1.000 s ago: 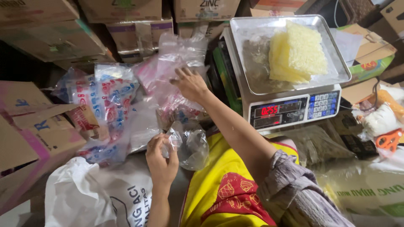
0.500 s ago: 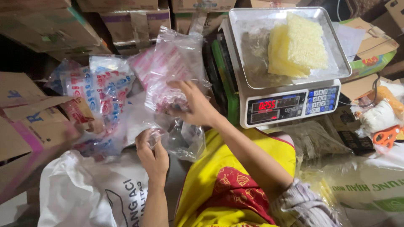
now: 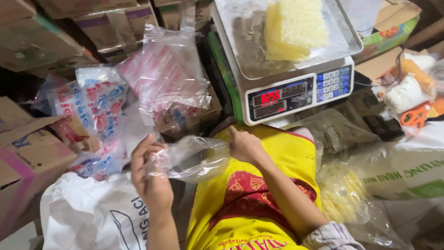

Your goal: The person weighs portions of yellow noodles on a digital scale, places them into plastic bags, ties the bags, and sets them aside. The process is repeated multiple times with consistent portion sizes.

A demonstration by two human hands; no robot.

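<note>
Both at work just below the digital scale [image 3: 296, 88]: left hand [image 3: 150, 178] and right hand [image 3: 243, 146] each pinched shut on one end of a clear plastic bag [image 3: 194, 157], stretched between them, seemingly to spread it open.

A noodle block [image 3: 293, 28] lies on the scale [image 3: 296, 95], with plastic bags [image 3: 166, 78] to its left.

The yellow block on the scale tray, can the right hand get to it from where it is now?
Probably yes. The right hand sits just below the scale, and the yellow block lies uncovered on the tray. But that hand is busy gripping the clear plastic bag together with the left hand.
</note>
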